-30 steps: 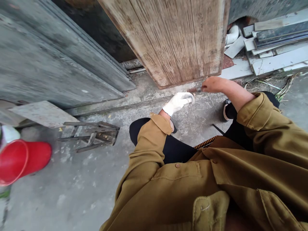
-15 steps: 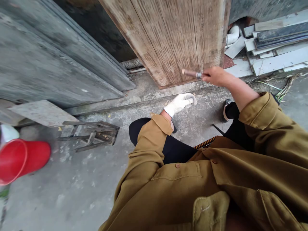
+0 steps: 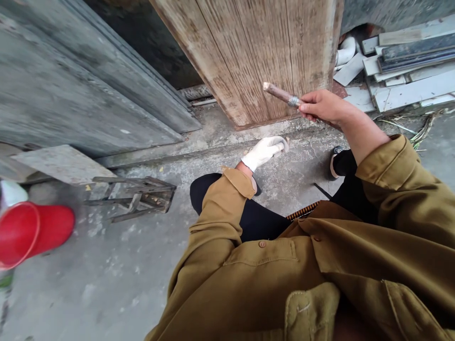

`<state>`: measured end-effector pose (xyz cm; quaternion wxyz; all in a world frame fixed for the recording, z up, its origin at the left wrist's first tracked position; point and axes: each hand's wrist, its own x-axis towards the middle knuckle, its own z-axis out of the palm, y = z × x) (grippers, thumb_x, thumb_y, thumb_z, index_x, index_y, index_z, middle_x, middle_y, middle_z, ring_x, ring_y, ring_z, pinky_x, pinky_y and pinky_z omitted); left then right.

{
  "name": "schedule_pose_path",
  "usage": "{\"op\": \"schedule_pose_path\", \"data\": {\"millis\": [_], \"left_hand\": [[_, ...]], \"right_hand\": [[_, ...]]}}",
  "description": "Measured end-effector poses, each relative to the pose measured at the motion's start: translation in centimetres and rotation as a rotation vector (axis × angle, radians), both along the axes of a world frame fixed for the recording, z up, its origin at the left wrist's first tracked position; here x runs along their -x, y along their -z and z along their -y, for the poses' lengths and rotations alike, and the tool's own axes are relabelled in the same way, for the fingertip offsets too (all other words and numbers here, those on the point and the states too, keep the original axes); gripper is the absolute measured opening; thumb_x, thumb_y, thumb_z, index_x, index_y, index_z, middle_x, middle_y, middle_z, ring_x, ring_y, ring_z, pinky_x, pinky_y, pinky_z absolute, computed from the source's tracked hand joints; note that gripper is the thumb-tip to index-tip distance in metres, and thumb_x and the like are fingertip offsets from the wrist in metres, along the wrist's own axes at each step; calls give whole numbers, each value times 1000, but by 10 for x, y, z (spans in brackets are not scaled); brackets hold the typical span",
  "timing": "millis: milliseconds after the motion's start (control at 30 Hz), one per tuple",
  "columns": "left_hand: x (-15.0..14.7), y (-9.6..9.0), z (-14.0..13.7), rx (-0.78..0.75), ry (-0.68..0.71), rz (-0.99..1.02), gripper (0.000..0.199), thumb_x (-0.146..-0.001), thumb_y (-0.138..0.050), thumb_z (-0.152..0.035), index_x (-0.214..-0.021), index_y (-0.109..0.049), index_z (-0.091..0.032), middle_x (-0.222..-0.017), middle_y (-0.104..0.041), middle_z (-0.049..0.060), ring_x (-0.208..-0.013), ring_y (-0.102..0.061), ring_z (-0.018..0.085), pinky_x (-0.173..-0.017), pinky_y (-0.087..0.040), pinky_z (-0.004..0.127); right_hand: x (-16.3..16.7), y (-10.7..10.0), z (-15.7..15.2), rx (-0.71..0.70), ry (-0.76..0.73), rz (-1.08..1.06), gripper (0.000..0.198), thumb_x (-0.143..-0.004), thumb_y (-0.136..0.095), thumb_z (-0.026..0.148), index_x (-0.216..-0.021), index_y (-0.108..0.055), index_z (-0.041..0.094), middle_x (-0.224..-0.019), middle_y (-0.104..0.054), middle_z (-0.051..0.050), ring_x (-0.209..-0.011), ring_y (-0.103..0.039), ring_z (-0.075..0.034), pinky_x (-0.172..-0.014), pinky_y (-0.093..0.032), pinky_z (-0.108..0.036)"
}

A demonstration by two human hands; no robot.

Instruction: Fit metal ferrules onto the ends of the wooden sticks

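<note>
My bare right hand (image 3: 322, 108) is closed around a wooden stick (image 3: 279, 93) with wire wound round it just ahead of the fingers. The stick's pale cut end points left, in front of the brown plank door (image 3: 263, 57). Part of it passes behind the hand. Lower and to the left, my left hand (image 3: 265, 152) wears a white glove and hangs over the concrete ground, fingers curled inward. A greyish patch shows at its fingertips; whether that is a held thing or the glove itself is unclear.
At the right lies a pile of boards and tiles (image 3: 412, 61) beside a white pipe elbow (image 3: 346, 51). On the left stand a small wooden stool (image 3: 142, 196), a red bucket (image 3: 53, 232) and a leaning slab (image 3: 66, 165). A low concrete step (image 3: 209, 137) runs below the door.
My right hand has risen slightly with the stick, whose cut end has swung upward and is now sharper to see. My gloved left hand has hardly moved.
</note>
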<state>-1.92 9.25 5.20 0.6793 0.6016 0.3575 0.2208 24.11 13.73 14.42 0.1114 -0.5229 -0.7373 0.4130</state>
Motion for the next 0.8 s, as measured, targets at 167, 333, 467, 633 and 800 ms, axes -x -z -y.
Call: {"op": "schedule_pose_path", "data": {"millis": [167, 333, 467, 633, 800], "left_hand": [[-1, -10, 2, -43, 81, -84, 25, -90, -77, -36, -86, -72, -12, -69, -60, 0, -56, -44, 8, -56, -35, 23], [10, 6, -10, -64, -40, -133, 26, -84, -79, -38, -85, -70, -14, -73, -65, 1, -56, -47, 9, -54, -35, 23], [10, 14, -10, -38, -135, -47, 36, -87, -80, -49, -83, -68, -15, -60, -55, -1, -51, -44, 10, -50, -30, 24], [0, -4, 1, -61, 15, 15, 37, -89, -81, -48, -82, -72, -13, -66, -60, 2, -53, -41, 8, -52, -31, 24], [7, -7, -6, -149, -62, -60, 24, -87, -77, -36, -84, -73, -13, -74, -66, 3, -58, -46, 9, -57, -36, 23]], "right_hand": [[25, 35, 6, 129, -321, 507, 7, -96, -75, 20, -92, -78, 16, -86, -72, -9, -87, -65, -23, -81, -44, -34], [34, 25, 18, 503, -755, 231, 17, -93, -80, 31, -89, -75, 16, -71, -64, 0, -70, -57, -14, -71, -42, -28], [9, 4, 7, 245, -387, -238, 30, -101, -72, 47, -95, -71, 18, -78, -65, -1, -71, -55, -13, -71, -45, -26], [-1, 21, -8, -83, 87, 105, 25, -104, -65, 39, -95, -74, 17, -80, -66, -6, -76, -60, -17, -74, -47, -31], [22, 29, 9, 229, -384, 403, 8, -91, -80, 19, -84, -78, 16, -71, -67, -2, -73, -61, -15, -75, -45, -29]]}}
